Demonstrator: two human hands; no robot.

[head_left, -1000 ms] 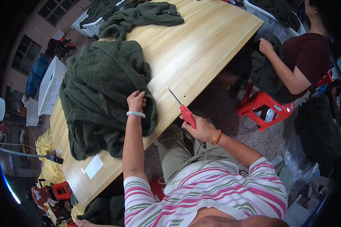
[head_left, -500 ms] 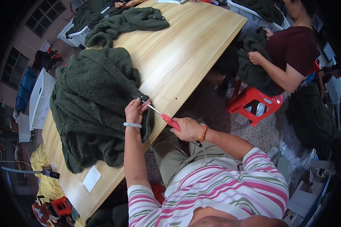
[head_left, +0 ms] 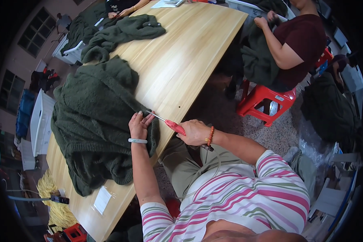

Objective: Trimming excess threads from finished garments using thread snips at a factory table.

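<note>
A dark green knitted sweater (head_left: 94,105) lies bunched over the near part of the wooden table. My left hand (head_left: 139,126), with a pale bangle at the wrist, pinches the sweater's right edge between thumb and fingers. My right hand (head_left: 195,132) is wrapped round the red handle of a tool (head_left: 174,126) with a thin metal shaft. The shaft points up and left, its tip at the cloth beside my left fingertips. Whether the tip goes into the cloth is too small to tell. A thin cord hangs below my right hand.
The table (head_left: 181,60) slants away from me. Another green garment (head_left: 129,32) lies farther up it, near another person's hands. A white slip (head_left: 102,200) lies near the left corner. To the right, a co-worker sits on a red stool (head_left: 266,105) holding a green garment (head_left: 259,56).
The view has shifted slightly. My hands keep their hold, and the small button seen at my left fingertips no longer shows clearly. The co-worker's hands have risen with the garment.
</note>
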